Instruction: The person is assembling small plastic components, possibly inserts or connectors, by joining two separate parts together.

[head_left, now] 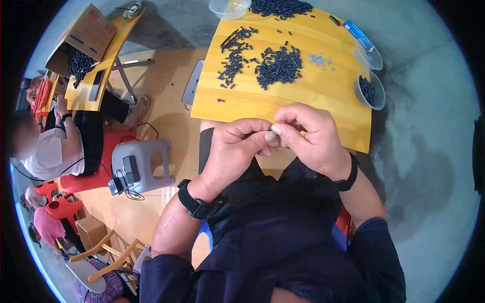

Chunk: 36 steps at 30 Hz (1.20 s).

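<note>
The table [323, 101] looks like smooth wood, faintly glossy; the small black pieces [279, 67] like matt plastic. The bowl [381, 101] is clear, shiny plastic – the box [96, 33] dull cardboard, the stool [147, 155] smooth plastic, the sleeve [376, 247] matt cloth.

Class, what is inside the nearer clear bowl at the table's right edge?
The bowl holds small dark pieces; anything beneath their top layer is covered.

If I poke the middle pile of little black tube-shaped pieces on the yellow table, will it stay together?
The pile of small black plastic-looking cylinders would probably spread, since they lie loose. Some might roll on the yellow wood-look tabletop, being rounded. Each is probably light, because it's tiny.
</note>
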Available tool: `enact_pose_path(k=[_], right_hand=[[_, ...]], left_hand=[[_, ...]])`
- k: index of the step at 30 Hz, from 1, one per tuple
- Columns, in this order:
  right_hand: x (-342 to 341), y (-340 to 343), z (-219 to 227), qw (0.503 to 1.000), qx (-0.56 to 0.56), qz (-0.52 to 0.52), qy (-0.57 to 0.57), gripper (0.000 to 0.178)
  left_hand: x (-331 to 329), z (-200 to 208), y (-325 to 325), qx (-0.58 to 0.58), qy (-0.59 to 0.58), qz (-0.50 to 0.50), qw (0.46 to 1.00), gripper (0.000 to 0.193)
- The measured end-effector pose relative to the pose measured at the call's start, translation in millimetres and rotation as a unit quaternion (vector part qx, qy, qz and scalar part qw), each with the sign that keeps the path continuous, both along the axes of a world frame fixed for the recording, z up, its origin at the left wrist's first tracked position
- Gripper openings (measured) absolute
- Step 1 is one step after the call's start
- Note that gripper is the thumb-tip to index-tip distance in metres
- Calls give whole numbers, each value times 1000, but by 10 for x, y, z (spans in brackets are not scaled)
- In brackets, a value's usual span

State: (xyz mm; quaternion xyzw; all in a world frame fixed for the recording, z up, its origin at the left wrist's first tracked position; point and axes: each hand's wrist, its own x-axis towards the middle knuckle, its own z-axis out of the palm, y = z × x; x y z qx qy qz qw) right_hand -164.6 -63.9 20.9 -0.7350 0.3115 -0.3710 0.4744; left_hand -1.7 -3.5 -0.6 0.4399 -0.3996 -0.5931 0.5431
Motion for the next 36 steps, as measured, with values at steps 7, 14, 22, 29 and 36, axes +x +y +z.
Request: enact_pose_path(k=[7, 14, 22, 29, 36], right_hand=[[18, 14, -2, 995, -87, 8, 42, 6], [-6, 59, -35, 976, -217, 21, 18, 13], [-28, 154, 14, 992, -124, 12, -5, 14], [-26, 92, 20, 985, -165, 42, 7, 12], [-107, 151, -8, 982, -183, 41, 22, 9]], left_hand=[[42, 7, 14, 12, -8, -11, 1000, 10], [35, 73, 24, 32, 4, -33, 999, 10], [49, 74, 29, 16, 35, -22, 999, 11], [75, 70, 41, 21, 16, -40, 999, 11], [5, 58, 72, 51, 17, -79, 995, 11]])
